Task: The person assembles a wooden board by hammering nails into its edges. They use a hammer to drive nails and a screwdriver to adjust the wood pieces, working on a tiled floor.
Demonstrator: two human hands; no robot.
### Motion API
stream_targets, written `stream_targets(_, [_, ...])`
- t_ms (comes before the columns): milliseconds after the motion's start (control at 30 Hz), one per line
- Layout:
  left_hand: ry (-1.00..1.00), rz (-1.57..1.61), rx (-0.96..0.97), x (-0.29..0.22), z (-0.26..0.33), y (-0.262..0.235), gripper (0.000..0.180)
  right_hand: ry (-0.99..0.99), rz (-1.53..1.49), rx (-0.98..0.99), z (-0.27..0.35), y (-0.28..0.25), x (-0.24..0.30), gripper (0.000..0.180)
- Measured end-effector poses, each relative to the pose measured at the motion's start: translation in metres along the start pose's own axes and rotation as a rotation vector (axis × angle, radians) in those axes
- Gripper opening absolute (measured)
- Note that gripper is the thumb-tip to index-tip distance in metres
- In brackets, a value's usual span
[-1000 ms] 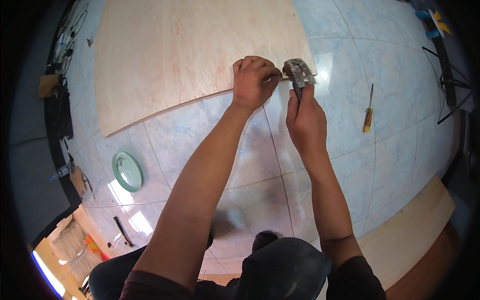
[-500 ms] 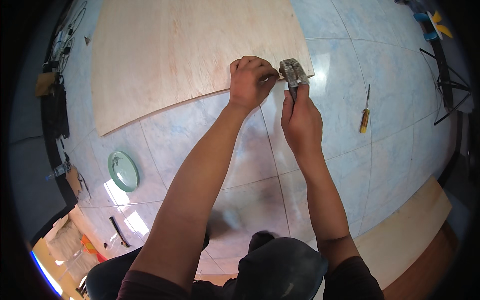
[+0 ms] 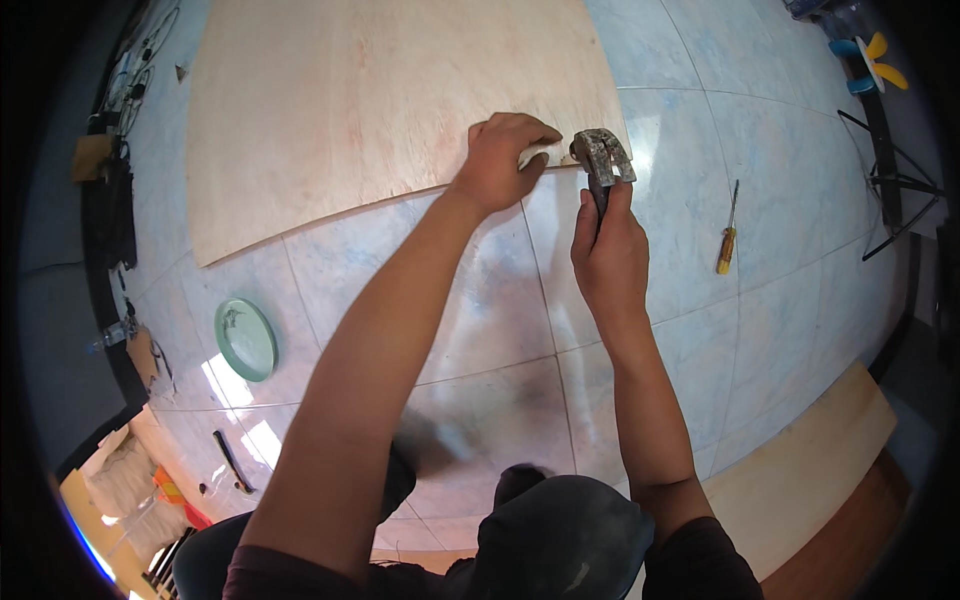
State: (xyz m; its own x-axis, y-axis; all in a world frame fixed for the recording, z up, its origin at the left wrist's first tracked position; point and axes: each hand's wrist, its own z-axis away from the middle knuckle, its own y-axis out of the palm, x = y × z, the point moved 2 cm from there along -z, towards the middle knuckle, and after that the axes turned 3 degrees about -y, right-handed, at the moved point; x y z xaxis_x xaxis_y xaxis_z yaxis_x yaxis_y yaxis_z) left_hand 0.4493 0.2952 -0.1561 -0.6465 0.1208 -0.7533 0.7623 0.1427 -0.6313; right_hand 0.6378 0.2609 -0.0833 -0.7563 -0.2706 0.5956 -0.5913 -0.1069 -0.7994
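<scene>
A large pale plywood sheet [image 3: 400, 90] lies across the far part of the tiled floor. On its near edge rests my left hand [image 3: 495, 163], open, thumb and forefinger apart with nothing visible between them. My right hand [image 3: 612, 250] is closed round the dark handle of a claw hammer [image 3: 605, 158]. The hammer's worn, speckled metal head is just right of my left fingertips, over the sheet's near right corner, and covers part of that edge. Whether the head touches the wood, I cannot tell.
To the right lies a screwdriver [image 3: 727, 248] with a yellow handle. A green round dish [image 3: 246, 340] holding small dark bits sits at the left, with a dark slim tool [image 3: 232, 461] below it. Another board [image 3: 800, 480] lies at the lower right, and a fan with yellow blades [image 3: 880, 62] stands far right.
My left thumb and forefinger have parted from their pinch at the sheet's edge. The hammer and my right hand have shifted slightly right and nearer to me.
</scene>
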Motion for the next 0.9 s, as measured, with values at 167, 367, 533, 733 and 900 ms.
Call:
stream_targets(167, [0.032, -0.161, -0.019, 0.005, -0.002, -0.008, 0.029, -0.019, -0.013, 0.017, -0.006, -0.002, 0.000, 0.027])
stream_targets(367, [0.025, -0.194, -0.030, 0.005, -0.003, -0.007, 0.025, 0.035, -0.006, 0.103, -0.010, -0.003, 0.005, 0.026])
stream_targets(533, [0.006, -0.191, -0.015, 0.007, -0.003, -0.011, 0.025, 0.005, -0.071, 0.064, -0.003, -0.004, 0.011, 0.025])
stream_targets(733, [0.008, -0.189, -0.015, 0.007, -0.007, -0.008, 0.026, 0.098, 0.057, 0.149, -0.012, -0.006, 0.012, 0.028])
stream_targets(900, [0.004, -0.202, -0.034, 0.009, -0.004, -0.009, 0.027, 0.068, 0.018, 0.096, -0.012, -0.008, 0.023, 0.029])
